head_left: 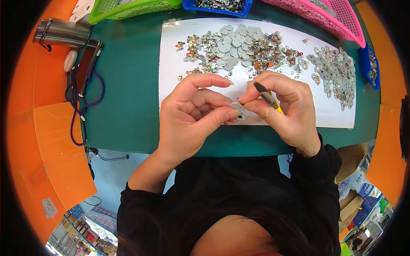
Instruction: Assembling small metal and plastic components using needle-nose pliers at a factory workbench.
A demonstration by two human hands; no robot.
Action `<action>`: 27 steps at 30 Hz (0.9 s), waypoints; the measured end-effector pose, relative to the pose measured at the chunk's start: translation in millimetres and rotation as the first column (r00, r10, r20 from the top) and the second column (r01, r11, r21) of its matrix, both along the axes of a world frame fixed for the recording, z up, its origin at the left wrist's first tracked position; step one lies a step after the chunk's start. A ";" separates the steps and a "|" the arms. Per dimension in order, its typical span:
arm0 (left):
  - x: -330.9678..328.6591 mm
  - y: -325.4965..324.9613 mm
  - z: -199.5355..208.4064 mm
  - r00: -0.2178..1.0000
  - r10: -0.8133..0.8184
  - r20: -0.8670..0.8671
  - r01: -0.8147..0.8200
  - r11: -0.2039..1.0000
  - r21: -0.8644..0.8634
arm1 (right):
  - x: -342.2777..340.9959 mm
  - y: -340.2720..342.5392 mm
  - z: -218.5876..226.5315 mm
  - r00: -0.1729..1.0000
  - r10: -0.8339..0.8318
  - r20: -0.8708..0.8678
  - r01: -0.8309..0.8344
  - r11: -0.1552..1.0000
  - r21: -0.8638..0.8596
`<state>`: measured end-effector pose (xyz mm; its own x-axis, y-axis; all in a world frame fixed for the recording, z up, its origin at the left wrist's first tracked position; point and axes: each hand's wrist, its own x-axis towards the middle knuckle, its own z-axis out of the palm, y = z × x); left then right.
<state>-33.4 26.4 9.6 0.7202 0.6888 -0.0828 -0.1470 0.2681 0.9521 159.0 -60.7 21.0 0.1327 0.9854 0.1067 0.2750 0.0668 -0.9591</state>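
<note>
1. We see the left hand (183, 113) nearly closed, its thumb and curled fingers pinching a small grey piece (236, 107), while its index finger arches apart above.
2. That grey piece is in the air above the near part of a white sheet (170, 51), between our two hands.
3. We have the right hand (285, 109) curled, thumb and index fingertip close together at the right edge of the grey piece; whether they grip a tiny part there, we cannot tell.
4. A yellow-handled tool (268, 98) is tucked in that same hand, its dark tip pointing far and left.
5. Beyond our hands, a heap of grey plates (239, 45) lies on the sheet, with small metal parts (203, 48) to its left and a mixed metal pile (270, 53) to its right.
6. At the sheet's right end we see a spread of grey-and-metal pieces (335, 72).
7. The sheet lies on our green worktop (124, 115); a green basket (136, 10) and a pink basket (314, 23) stand along its far side.
8. At far left we see a metal cup (68, 33) and a purple cord (101, 89).
</note>
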 end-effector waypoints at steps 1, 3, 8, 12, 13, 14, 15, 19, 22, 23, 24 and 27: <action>0.6 -0.4 -0.4 1.000 -0.002 0.000 0.002 1.000 0.001 | 0.5 -0.4 0.2 1.000 0.018 -0.022 -0.018 1.000 0.002; 2.0 -1.9 -1.1 1.000 -0.008 0.011 0.008 1.000 -0.013 | -4.0 -1.4 1.9 0.986 0.013 -0.169 -0.017 1.000 -0.019; 6.0 -9.2 -6.0 0.999 0.017 0.049 -0.017 1.000 0.003 | -13.6 -2.4 -5.6 0.888 -0.013 -0.459 0.007 1.000 -0.017; 2.9 -11.6 -16.2 0.995 0.064 0.080 -0.078 0.980 0.182 | -12.7 -2.7 -6.2 0.979 0.020 -0.204 0.007 0.992 0.129; 1.6 -11.1 -18.0 0.990 0.078 0.113 -0.107 0.955 0.277 | -12.8 -2.2 -5.4 0.992 0.018 -0.124 0.006 0.983 0.185; 1.4 -10.4 -17.4 0.991 0.077 0.113 -0.106 0.955 0.278 | -11.2 -2.6 -7.8 0.992 0.017 -0.124 0.006 0.982 0.186; 1.6 -9.7 -16.2 0.989 0.084 0.123 -0.120 0.939 0.322 | -8.3 -3.4 -12.2 0.999 -0.012 -0.034 0.019 0.977 0.212; 1.6 -11.6 -17.0 0.987 0.098 0.124 -0.140 0.902 0.409 | -6.6 -8.0 -16.3 0.991 -0.088 0.098 0.062 0.968 0.242; 2.2 -12.4 -19.4 0.984 0.136 0.112 -0.173 0.864 0.473 | -10.3 -7.0 -18.1 0.987 -0.149 0.060 0.131 0.965 0.229; 2.1 -10.0 -18.2 0.985 0.132 0.112 -0.170 0.865 0.472 | -10.4 -7.8 -18.8 0.986 -0.153 0.060 0.135 0.964 0.228; 1.4 -5.7 -15.8 0.992 0.129 0.019 -0.112 0.766 0.633 | -10.6 -8.9 -19.3 0.985 -0.160 0.061 0.143 0.964 0.223; 2.2 -1.4 -14.3 0.987 0.155 -0.051 -0.053 0.597 0.800 | -9.3 -8.7 -18.1 0.985 -0.150 0.085 0.127 0.966 0.227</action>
<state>-31.3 25.0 -4.8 0.6615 0.5880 0.4655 -0.0125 -0.6120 0.7908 149.7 -69.5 2.9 0.2438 0.9089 0.3383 0.3907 0.2272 -0.8920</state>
